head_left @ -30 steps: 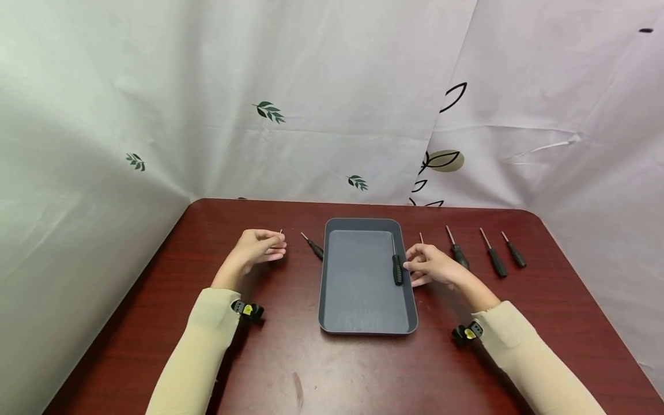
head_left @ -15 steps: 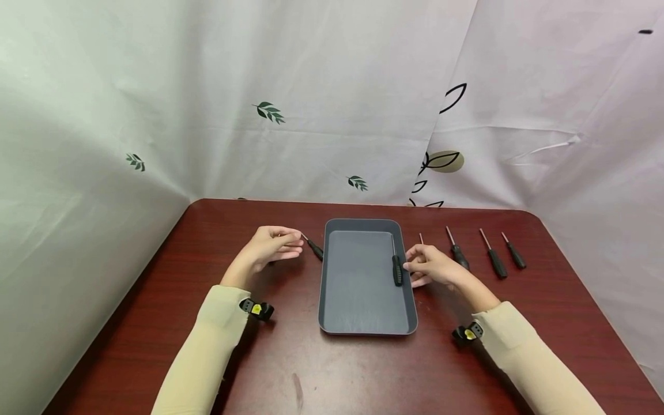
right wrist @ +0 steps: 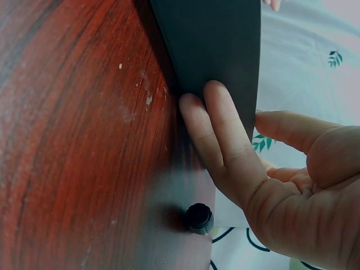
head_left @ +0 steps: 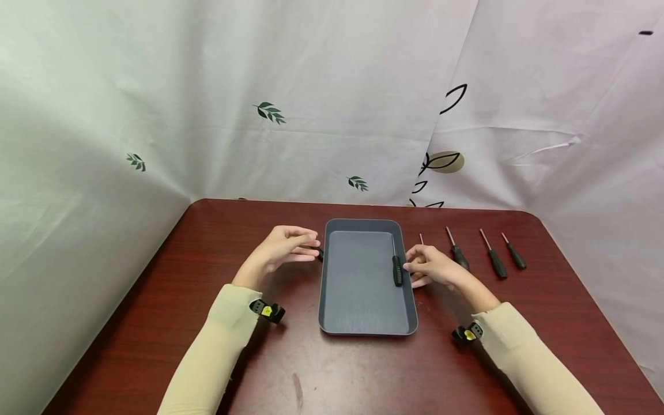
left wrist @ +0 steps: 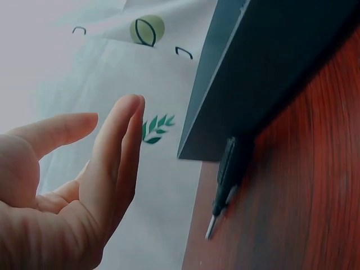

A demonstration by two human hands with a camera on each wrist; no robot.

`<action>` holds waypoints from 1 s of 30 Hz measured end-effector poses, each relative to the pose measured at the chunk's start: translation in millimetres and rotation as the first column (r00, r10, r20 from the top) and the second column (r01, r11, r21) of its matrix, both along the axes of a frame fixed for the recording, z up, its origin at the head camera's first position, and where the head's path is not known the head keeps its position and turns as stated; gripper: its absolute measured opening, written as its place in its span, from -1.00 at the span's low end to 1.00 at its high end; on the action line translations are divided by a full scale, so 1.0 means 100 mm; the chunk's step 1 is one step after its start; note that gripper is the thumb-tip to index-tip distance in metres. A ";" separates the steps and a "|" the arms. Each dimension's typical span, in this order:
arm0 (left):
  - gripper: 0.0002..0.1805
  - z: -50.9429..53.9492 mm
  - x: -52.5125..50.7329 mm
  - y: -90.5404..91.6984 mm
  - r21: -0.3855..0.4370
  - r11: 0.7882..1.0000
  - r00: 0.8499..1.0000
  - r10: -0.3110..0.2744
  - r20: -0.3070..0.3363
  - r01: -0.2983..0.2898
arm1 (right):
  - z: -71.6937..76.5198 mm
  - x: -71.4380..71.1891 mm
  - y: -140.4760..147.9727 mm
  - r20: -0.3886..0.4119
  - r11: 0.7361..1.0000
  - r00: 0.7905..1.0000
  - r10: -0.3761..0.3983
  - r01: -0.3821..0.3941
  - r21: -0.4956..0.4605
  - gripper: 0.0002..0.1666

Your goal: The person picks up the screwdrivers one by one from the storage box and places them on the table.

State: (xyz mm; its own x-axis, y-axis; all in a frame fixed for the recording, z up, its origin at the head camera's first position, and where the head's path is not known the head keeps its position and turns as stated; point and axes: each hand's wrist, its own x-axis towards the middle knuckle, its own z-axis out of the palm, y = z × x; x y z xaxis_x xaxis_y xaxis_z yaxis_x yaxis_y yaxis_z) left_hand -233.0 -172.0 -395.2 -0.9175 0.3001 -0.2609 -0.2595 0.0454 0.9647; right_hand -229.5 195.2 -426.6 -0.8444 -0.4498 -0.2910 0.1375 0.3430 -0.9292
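Observation:
A shallow grey tray (head_left: 363,331) stands in the middle of the table, with a black-handled screwdriver (head_left: 397,270) lying inside along its right wall. My right hand (head_left: 433,266) pinches that wall, its thumb at the rim and its fingers (right wrist: 225,115) against the outer side. My left hand (head_left: 287,248) hovers by the tray's left wall, thumb and fingers apart and holding nothing. Another black screwdriver (left wrist: 228,169) lies on the table against the tray's left side, mostly hidden behind my left hand in the head view.
To the right on the table lie several screwdrivers: a stout one (head_left: 459,253), a longer one (head_left: 496,262) and a small one (head_left: 515,255). A metal shaft (head_left: 421,238) shows past my right hand. A white patterned curtain (head_left: 311,155) rises behind the table (head_left: 249,369).
My left hand has moved right, up to the tray's left side, and now covers most of the screwdriver there. My right hand and the tray have stayed still.

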 end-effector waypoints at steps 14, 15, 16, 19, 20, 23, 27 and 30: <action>-0.54 0.03 -0.01 0.37 0.045 0.997 0.997 -0.064 0.036 0.062 | -0.01 -0.01 0.01 0.001 1.000 1.000 0.003 -0.003 -0.013 -0.64; -0.54 0.04 -0.01 0.40 0.049 0.997 0.997 -0.066 0.039 0.064 | -0.01 -0.01 0.01 0.000 1.000 1.000 0.003 -0.003 -0.013 -0.64; -0.55 0.04 -0.01 0.43 0.053 0.996 0.997 -0.070 0.040 0.068 | -0.01 -0.01 0.01 -0.001 1.000 1.000 0.003 -0.003 -0.014 -0.64; -0.59 0.05 -0.01 0.49 0.059 0.995 0.996 -0.082 0.039 0.079 | -0.01 -0.01 0.01 -0.005 1.000 1.000 0.003 -0.003 -0.012 -0.65; -0.61 0.05 -0.01 0.51 0.061 0.995 0.996 -0.086 0.040 0.083 | -0.01 -0.01 0.01 -0.006 1.000 1.000 0.004 -0.004 -0.012 -0.65; -0.63 0.07 -0.02 0.56 0.063 0.994 0.995 -0.097 0.035 0.094 | -0.02 -0.01 0.01 -0.007 1.000 1.000 0.006 -0.006 -0.013 -0.65; -0.64 0.08 -0.03 0.61 0.073 0.993 0.995 -0.096 0.030 0.093 | -0.02 -0.01 0.01 -0.005 1.000 1.000 0.005 -0.005 -0.015 -0.65; -0.64 0.09 -0.04 0.65 0.085 0.992 0.995 -0.092 0.032 0.089 | -0.02 0.00 0.02 -0.004 1.000 1.000 0.004 -0.004 -0.016 -0.66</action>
State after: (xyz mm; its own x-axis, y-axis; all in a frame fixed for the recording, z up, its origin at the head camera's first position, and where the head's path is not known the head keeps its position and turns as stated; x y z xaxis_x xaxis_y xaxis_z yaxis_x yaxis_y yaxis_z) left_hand -237.0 -107.3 -386.7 -0.8761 0.4036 -0.2637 -0.2924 -0.0101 0.9562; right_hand -229.9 196.7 -428.6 -0.8436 -0.4577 -0.2808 0.1328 0.3289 -0.9350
